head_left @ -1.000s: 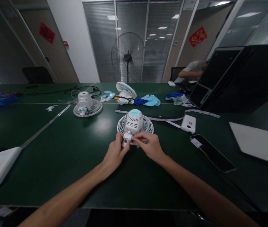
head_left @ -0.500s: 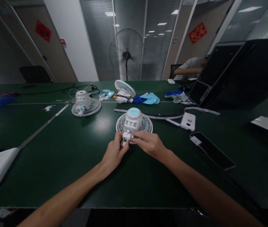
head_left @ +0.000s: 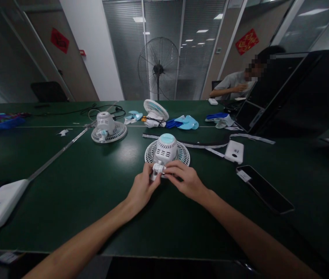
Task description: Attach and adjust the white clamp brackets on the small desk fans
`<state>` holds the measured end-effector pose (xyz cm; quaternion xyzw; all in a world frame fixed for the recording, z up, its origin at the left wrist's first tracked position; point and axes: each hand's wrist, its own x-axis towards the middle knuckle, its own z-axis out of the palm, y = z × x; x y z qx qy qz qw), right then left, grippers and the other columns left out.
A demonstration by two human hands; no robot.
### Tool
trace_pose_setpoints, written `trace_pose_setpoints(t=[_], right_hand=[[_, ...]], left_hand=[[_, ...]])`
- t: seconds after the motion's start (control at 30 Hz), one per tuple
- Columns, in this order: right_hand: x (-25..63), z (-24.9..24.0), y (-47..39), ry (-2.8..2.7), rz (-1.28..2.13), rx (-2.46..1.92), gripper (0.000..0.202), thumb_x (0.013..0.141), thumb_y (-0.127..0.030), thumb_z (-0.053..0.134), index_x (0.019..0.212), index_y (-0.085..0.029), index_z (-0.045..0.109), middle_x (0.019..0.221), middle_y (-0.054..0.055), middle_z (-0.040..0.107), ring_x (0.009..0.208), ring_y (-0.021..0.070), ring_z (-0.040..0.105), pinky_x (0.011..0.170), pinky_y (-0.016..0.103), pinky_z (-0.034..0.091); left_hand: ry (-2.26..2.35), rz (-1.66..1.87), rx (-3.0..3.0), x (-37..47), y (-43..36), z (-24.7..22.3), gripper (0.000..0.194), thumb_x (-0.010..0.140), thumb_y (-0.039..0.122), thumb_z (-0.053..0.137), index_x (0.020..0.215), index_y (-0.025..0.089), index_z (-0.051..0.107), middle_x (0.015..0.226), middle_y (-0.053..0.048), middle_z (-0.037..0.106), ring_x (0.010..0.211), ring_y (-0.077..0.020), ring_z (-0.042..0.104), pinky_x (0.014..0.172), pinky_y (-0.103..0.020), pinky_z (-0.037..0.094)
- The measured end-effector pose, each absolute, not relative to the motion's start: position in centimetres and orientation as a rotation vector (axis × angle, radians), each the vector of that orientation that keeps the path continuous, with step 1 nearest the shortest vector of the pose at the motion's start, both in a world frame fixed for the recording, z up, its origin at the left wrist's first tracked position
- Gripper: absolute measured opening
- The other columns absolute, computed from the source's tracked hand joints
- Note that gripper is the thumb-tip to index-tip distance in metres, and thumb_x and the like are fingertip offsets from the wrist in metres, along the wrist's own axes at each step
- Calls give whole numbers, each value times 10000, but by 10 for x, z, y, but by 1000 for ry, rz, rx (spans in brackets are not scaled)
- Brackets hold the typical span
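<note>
In front of me a small white fan head (head_left: 167, 149) lies with its grille down on the green table and its motor housing, capped in light blue, facing up. A white clamp-like bracket (head_left: 158, 168) juts from its near side. My left hand (head_left: 144, 185) grips the bracket from the left, thumb in front. From the right, the fingertips of my right hand (head_left: 186, 180) pinch the bracket's right end, where a small knob seems to be; the fingers partly hide it.
A second fan head (head_left: 106, 126) lies to the left and a third (head_left: 155, 113) behind. Blue fan blades (head_left: 189, 122), gloves (head_left: 219, 118), a black strip, a white power bank (head_left: 234, 151) and a phone (head_left: 264, 188) lie around. A person sits behind the black monitor (head_left: 292, 91) at right.
The view has shifted slightly, so everything sits a little further right. My right fingers have opened a little at the bracket's end. The person across the table has raised a hand.
</note>
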<state>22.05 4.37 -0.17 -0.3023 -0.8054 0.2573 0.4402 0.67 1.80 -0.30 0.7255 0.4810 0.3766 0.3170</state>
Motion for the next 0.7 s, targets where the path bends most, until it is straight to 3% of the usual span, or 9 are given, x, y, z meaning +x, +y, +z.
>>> trace_pose_setpoints(t=[0.1,0.17,0.27,0.33,0.4,0.47,0.57,0.63,0.7], right_hand=[[228,2,45,-2197,270,-625,253,997,-143,578,1186,-209,733,1248,115,716,1150,245,693,1001,436,597],[226,0,47,-2169,273,-631,237,1001,-151,579,1167,-202,741,1200,111,741,1109,242,713,985,431,603],[213,-5,48,-1922,668,-781,155,973,-263,665,1087,-205,753,1038,80,769,949,222,753,863,395,651],[205,-8,48,-1576,1095,-897,208,923,-360,734,1033,-184,737,872,56,754,760,199,754,684,346,671],[200,-9,47,-1330,1421,-924,284,877,-400,779,1020,-164,713,812,43,735,709,181,743,662,330,671],[201,-7,45,-1281,1516,-922,302,879,-401,776,1039,-157,698,800,39,726,703,173,739,670,331,674],[211,-2,43,-1589,1157,-896,251,930,-342,719,1129,-191,699,931,65,738,792,199,750,662,343,674],[220,1,44,-1948,735,-798,230,960,-248,667,1185,-232,713,1202,102,710,1072,242,720,846,400,659],[227,2,46,-2132,398,-685,266,984,-172,603,1216,-244,713,1275,102,694,1169,253,686,973,444,611]], left_hand=[[1267,989,1915,6,19,-5,250,1025,374,514,1193,193,480,962,-45,690,623,-141,623,556,-239,466],[1275,988,1918,5,19,-5,253,1022,376,515,1190,190,479,941,-43,685,614,-142,616,542,-235,459],[1277,984,1904,5,19,-4,252,1023,376,508,1192,191,483,947,-52,693,607,-144,616,526,-232,449],[1277,986,1893,5,19,-3,255,1021,383,510,1187,191,487,943,-54,695,609,-145,621,527,-234,452],[1280,991,1889,6,18,-2,264,1017,392,517,1183,189,491,926,-49,689,612,-149,625,536,-242,461],[1285,992,1889,7,18,-1,272,1012,395,525,1185,187,493,912,-41,682,613,-150,625,540,-248,466],[1289,986,1885,7,18,-1,262,1014,388,520,1182,189,496,930,-37,681,611,-141,620,540,-243,464],[1290,982,1885,7,18,-2,253,1018,386,515,1177,191,494,932,-33,680,605,-136,615,539,-239,462],[1289,979,1892,7,19,-4,251,1020,386,516,1176,191,487,931,-33,678,599,-133,610,538,-237,460]])
